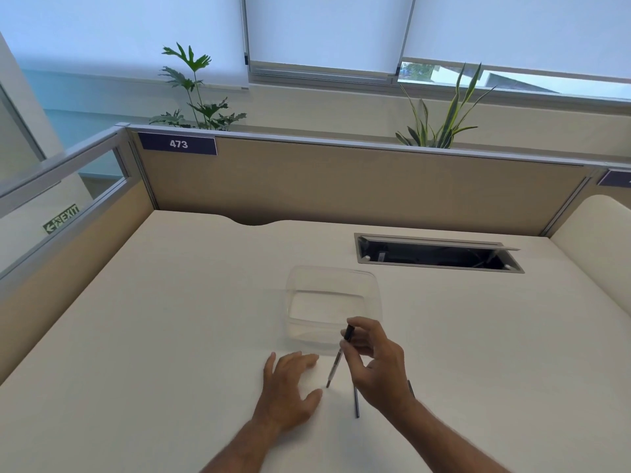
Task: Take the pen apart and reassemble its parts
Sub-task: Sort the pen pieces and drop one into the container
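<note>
My right hand [375, 363] grips a slim pen body [336, 361] near its black upper end, holding it tilted with the dark tip down, just above the white desk. My left hand [290, 387] lies flat on the desk to the left of the tip, fingers spread, holding nothing. A thin dark pen part [356, 402] lies on the desk under my right wrist, partly hidden by the hand.
A clear plastic container [293, 319] stands just beyond my hands. Farther back right is an open cable hatch [440, 256] in the desk. Beige partition panels [341, 186] close off the back and left sides.
</note>
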The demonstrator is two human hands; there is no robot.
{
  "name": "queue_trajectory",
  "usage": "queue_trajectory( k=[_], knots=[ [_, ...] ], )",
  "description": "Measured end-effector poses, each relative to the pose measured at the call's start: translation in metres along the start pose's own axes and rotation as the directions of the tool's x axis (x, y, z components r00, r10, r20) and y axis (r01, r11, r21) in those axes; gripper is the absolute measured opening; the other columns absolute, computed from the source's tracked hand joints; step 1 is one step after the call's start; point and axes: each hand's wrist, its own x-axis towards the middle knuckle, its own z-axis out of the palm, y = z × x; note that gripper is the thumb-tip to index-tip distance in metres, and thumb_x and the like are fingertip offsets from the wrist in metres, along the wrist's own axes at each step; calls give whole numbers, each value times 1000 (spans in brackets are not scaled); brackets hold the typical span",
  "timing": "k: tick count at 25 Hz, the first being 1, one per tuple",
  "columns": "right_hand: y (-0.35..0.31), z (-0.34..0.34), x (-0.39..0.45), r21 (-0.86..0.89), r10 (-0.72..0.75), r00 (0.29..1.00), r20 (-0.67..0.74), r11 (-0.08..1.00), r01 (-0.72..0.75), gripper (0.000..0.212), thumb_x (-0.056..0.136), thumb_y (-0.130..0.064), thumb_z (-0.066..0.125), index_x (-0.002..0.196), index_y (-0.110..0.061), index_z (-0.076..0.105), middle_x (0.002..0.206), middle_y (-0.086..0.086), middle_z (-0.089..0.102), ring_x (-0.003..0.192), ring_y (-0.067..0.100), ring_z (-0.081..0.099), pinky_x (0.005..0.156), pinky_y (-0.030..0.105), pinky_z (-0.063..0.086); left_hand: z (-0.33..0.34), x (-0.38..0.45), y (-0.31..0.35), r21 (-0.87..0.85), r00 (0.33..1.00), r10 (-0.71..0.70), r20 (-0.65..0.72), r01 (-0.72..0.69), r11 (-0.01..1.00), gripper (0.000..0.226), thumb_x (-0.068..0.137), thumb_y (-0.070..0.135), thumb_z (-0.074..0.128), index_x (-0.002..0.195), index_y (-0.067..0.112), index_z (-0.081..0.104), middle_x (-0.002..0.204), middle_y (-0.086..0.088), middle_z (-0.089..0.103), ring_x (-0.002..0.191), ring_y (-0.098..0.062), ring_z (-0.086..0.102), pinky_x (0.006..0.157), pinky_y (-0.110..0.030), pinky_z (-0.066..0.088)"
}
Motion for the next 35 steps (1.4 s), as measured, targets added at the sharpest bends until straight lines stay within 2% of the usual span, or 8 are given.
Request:
queue_trajectory(
  k=[4,7,16,21,24,26,29,35],
  knots=[
    [-6,-2,2,12,-9,1000,-14,1000,9,43,79,4,76,112,-17,59,88,-5,73,84,0,71,75,14,58,5,8,15,-121,996,-86,15,87,989,33,73,51,74,101,36,65,103,27,62,124,1,42,117,-42,4],
    [-9,-4,2,20,-10,1000,-9,1000,10,41,79,4,76,112,-14,60,88,-6,73,84,0,71,75,16,59,7,11,21,-128,991,-129,45,134,983,16,78,47,72,87,33,70,105,22,67,125,-1,44,116,-43,5],
    [-17,-22,17,118,13,992,-127,993,2,47,78,6,77,111,-19,56,89,-3,75,80,7,74,73,15,58,1,12,23,-170,989,-144,23,146,975,6,80,37,73,79,32,71,87,22,69,104,1,56,112,-40,15],
    [-11,-38,23,221,147,965,-218,970,-98,47,80,2,76,117,-23,59,88,-8,76,80,15,76,73,21,61,-3,9,26,-239,986,-162,-28,151,959,5,78,31,77,76,30,72,81,21,70,91,5,59,106,-33,22],
    [-1,-46,21,367,300,914,-274,911,-189,43,82,6,73,107,-27,61,89,2,76,76,23,76,70,26,62,-8,6,28,-287,980,-186,-65,160,944,5,79,28,78,80,32,74,85,21,72,93,0,60,97,-28,32],
    [8,-50,16,470,417,864,-282,845,-254,39,81,8,72,97,-25,60,85,9,75,74,26,75,68,33,63,-12,5,33,-438,970,-240,-48,195,877,7,82,25,76,82,32,75,86,19,73,93,-1,63,88,-24,43],
    [19,-49,2,605,580,783,-224,713,-355,34,80,14,70,86,-17,57,86,21,72,77,33,72,64,34,62,-18,4,48,-698,947,-312,78,275,661,9,87,25,72,80,28,78,81,10,77,82,-5,68,78,-22,51],
    [24,-35,-28,745,686,727,-4,487,-455,34,73,23,68,71,-8,53,81,25,69,67,30,69,60,30,61,-20,4,81,-891,913,-277,299,371,261,20,84,32,68,99,22,78,103,6,76,96,-6,65,88,-37,54]
  ],
)
